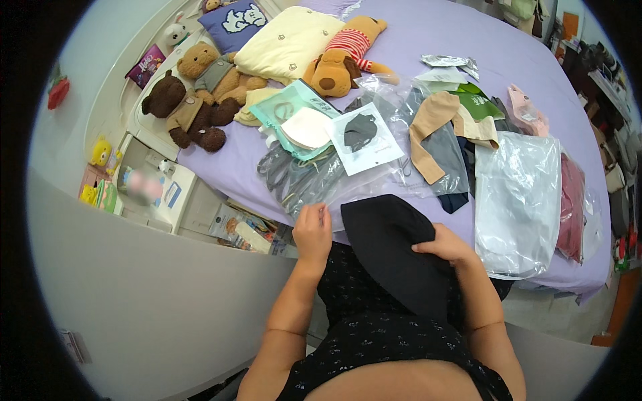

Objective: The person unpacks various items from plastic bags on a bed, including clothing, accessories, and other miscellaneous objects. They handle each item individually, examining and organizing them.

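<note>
A black fabric hat [386, 245], its wide brim folded over, hangs above my lap at the bed's near edge. My right hand [444, 244] grips it by its right side, thumb on top. To the left of the hat is my left hand [313, 233], raised with curled fingers. Its fingertips meet the edge of a clear plastic bag [306, 175] with dark contents; whether they pinch the plastic I cannot tell. Just beyond lie a white packet [351, 158] showing a black face mask and a teal pouch [268, 108] with pale cups on it.
Beige fabric sleeves [426, 145], a silvery plastic bag [519, 200] and a bagged dark-red item [571, 210] lie on the right of the lilac bed sheet [451, 30]. A plush dog [328, 75], a dark bear [180, 110] and a lighter bear [213, 70] lie toward the back left.
</note>
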Motion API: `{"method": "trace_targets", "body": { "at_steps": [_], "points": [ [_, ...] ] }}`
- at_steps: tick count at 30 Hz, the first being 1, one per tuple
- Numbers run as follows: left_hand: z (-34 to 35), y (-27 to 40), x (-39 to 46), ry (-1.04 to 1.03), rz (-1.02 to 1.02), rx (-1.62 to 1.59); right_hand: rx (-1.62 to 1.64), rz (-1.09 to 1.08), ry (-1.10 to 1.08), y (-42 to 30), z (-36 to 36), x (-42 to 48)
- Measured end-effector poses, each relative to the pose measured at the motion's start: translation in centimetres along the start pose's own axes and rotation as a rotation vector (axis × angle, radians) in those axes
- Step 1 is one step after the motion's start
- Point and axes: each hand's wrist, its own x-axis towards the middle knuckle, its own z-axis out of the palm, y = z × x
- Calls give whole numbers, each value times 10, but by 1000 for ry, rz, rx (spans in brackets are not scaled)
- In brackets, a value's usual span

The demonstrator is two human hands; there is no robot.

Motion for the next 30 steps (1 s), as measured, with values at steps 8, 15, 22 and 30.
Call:
{"method": "trace_targets", "body": {
  "at_steps": [8, 15, 22, 30],
  "points": [
    [11, -3, 8, 75, 267, 225, 16, 2, 258, 12, 52, 76],
    [6, -12, 23, -169, 124, 84, -52, -9, 193, -1, 53, 72],
    [2, -7, 22, -188, 218, -9, 68, 171, 129, -12, 56, 119],
    [-1, -3, 22, -198, 248, -15, 420, 41, 145, 13, 47, 99]
  ]
}}
